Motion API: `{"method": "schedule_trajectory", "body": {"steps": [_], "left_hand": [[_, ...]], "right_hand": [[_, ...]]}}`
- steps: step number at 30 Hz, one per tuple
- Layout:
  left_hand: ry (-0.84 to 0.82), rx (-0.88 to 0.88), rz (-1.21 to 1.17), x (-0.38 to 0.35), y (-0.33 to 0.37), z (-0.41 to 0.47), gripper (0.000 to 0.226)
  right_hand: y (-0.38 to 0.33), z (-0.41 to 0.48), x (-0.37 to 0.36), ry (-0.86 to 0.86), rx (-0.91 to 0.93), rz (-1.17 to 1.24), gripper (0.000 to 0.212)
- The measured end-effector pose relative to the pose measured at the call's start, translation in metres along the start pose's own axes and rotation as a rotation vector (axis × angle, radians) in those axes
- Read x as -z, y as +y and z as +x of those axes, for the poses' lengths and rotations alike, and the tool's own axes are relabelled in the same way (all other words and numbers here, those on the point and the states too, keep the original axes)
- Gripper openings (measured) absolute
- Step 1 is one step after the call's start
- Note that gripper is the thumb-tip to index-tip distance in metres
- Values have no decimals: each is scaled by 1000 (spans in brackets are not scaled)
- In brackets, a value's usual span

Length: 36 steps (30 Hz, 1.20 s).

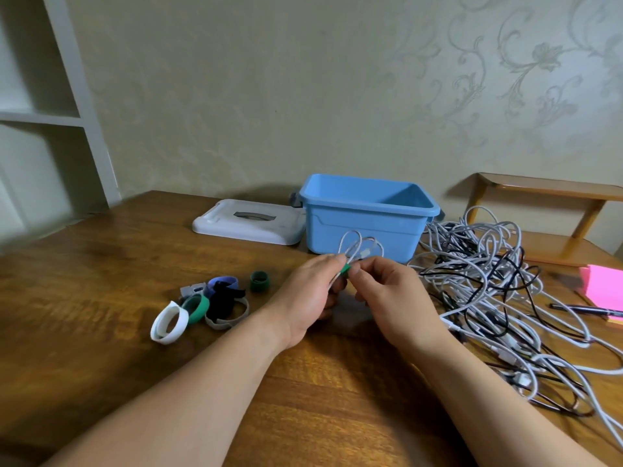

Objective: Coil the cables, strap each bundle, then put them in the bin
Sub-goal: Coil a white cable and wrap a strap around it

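Across our bench [101, 298], the tangle of white and black cables [499, 291] lies at the right, just beside the lidless blue bin [354, 227]; spare straps [209, 303] sit at the left. We judge this the strapping step. Our left hand [310, 298] pinches the coiled white cable [357, 246] before the bin, and the fingers of our right hand [387, 294] pinch the green strap [345, 269] around it. Next we would cinch the strap closed, then drop the bundle in.

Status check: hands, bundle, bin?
Left hand grips white coil, right hand pinches green strap round it. Blue bin open, lid beside it. Tangled cable pile at right, nothing blocking bin.
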State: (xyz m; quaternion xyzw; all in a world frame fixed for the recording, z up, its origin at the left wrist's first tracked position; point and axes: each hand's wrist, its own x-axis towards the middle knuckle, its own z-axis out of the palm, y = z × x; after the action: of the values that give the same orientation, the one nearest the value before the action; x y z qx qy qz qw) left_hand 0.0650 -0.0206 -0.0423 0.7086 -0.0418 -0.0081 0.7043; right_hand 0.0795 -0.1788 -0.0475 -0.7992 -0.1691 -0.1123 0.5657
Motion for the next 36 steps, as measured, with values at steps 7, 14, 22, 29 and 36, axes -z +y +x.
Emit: {"method": "schedule_trajectory", "body": {"steps": [7,14,22,29,36], "left_hand": [[13,-48,-29,-3,2,-3,31],[12,-82,-88,-1,8,-6,28],[37,-108,-194,1,10,-8,36],[-49,-76,-178,1,13,-11,37],[-41,-64,-115,-4,10,-7,34]], "right_hand": [[5,-2,2,56,-7,-97,23],[3,-4,-1,-25,-28,136,18],[3,-3,1,-193,-78,371,15],[1,-2,4,-304,-65,510,21],[-1,-4,1,-235,-26,623,21]]}}
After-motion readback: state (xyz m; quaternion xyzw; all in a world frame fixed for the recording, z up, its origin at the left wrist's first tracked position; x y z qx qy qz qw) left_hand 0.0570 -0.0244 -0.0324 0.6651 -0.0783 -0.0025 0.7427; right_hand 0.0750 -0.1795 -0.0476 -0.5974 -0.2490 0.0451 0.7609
